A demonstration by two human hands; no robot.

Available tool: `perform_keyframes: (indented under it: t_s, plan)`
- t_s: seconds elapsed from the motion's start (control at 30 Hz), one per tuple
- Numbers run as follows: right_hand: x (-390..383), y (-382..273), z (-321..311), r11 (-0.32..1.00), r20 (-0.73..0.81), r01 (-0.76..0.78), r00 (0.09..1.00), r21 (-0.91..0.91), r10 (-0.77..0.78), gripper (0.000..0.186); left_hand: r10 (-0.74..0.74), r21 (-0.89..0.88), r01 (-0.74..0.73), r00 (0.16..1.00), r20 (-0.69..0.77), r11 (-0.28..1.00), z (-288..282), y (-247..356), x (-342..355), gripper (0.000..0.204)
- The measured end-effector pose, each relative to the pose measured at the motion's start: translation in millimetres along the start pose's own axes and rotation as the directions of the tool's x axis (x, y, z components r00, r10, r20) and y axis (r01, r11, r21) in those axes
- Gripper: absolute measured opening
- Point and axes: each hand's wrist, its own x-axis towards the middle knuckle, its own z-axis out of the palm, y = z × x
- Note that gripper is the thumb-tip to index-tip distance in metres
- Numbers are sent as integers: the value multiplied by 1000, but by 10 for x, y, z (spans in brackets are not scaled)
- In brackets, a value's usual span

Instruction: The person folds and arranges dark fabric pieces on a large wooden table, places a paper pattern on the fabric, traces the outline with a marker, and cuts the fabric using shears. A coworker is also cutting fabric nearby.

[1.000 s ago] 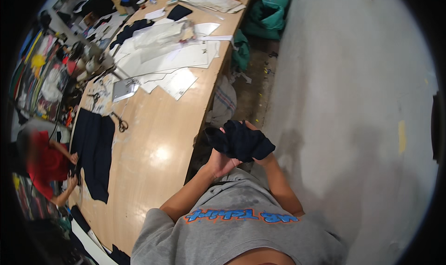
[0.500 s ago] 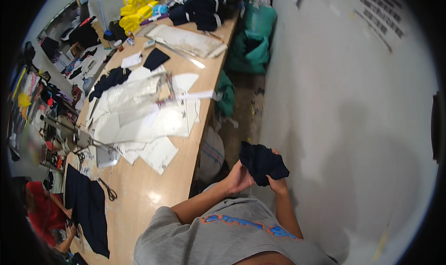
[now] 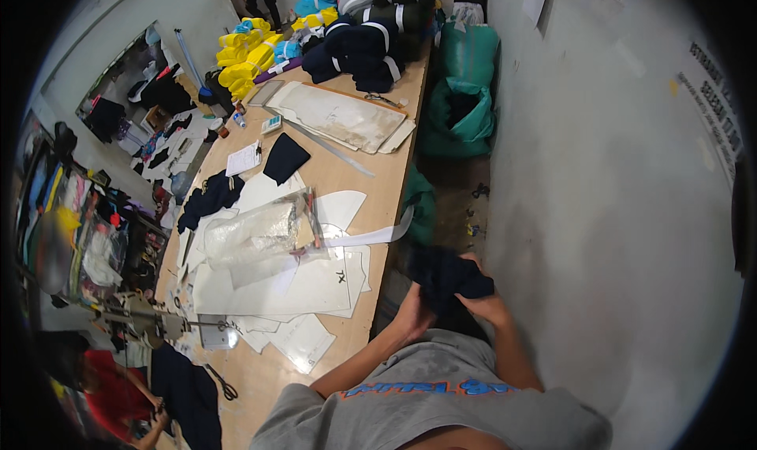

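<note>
A bunched piece of dark navy cloth point(image 3: 446, 280) is held between both my hands in front of my body, just off the table's right side. My left hand point(image 3: 415, 314) grips its left lower side, the fingers partly hidden under the folds. On the right edge, my right hand point(image 3: 483, 299) has hold of it with the thumb lying over the front. The cloth is crumpled, so its shape cannot be made out.
Beside me runs a long wooden table point(image 3: 264, 407) with white paper patterns point(image 3: 268, 288), a clear plastic bag point(image 3: 260, 233), and scissors point(image 3: 223, 381). Rolled cloth bundles point(image 3: 355, 52) and green sacks point(image 3: 460, 115) lie ahead. A wall point(image 3: 583, 237) stands right; a person in red point(image 3: 114, 395) handles dark fabric.
My view has shifted, so the table and its contents appear lower and further right. Both hands still hold the navy cloth at nearly the same spot before me.
</note>
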Motion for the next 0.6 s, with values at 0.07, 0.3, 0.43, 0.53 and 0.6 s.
perform_keyframes:
  t_s: [0.07,0.3,0.43,0.53,0.6]
  plan:
    - [452,-188,-8,983,227,-97,972,156,60,85,120,34,-119,992,-46,992,-249,164,234,70]
    - [1428,1150,135,507,637,-613,755,606,153,85,500,387,-403,845,-190,829,17,895,1157,65]
    - [2304,2208,136,627,613,-530,783,572,103,66,586,767,-355,810,-34,534,292,1254,2034,66]
    - [3277,1851,-457,84,639,-654,754,752,152,55,488,723,-239,859,-154,649,591,1707,2539,63]
    - [3717,2183,-704,27,632,-644,757,765,167,57,442,704,-218,884,-151,676,581,1952,2972,61]
